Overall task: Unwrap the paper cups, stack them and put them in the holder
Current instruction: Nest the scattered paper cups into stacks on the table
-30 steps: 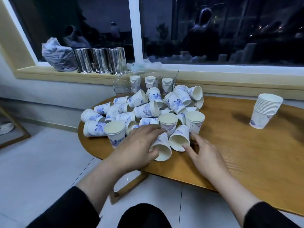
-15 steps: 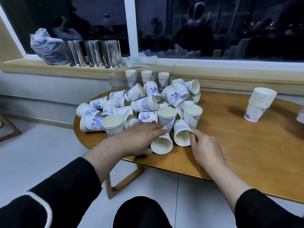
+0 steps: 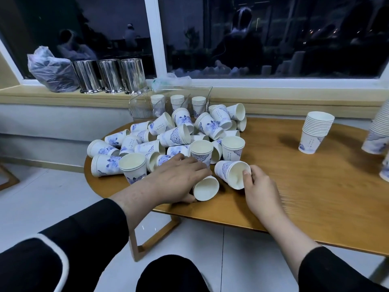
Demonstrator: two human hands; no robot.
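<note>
A heap of white paper cups with blue print [image 3: 168,135] covers the left end of the wooden table [image 3: 294,186]; several lie on their sides, a few stand upright. My left hand [image 3: 174,180] lies over a fallen cup [image 3: 206,187] at the heap's front edge, fingers and thumb curled round its body. My right hand [image 3: 259,186] pinches the rim of another tipped cup [image 3: 231,172], thumb inside its mouth. A clear plastic holder [image 3: 139,106] behind the heap holds three short cup stacks [image 3: 177,101].
A tall cup stack [image 3: 315,131] stands at the table's right; another stack [image 3: 379,131] sits at the frame's right edge. Three steel canisters [image 3: 109,75] and a plastic bag [image 3: 50,72] rest on the windowsill. My knee [image 3: 168,275] is below the table edge.
My right hand has moved onto the tipped cup and taken its rim, tilting the mouth toward me. My left hand stays over the front fallen cup.
</note>
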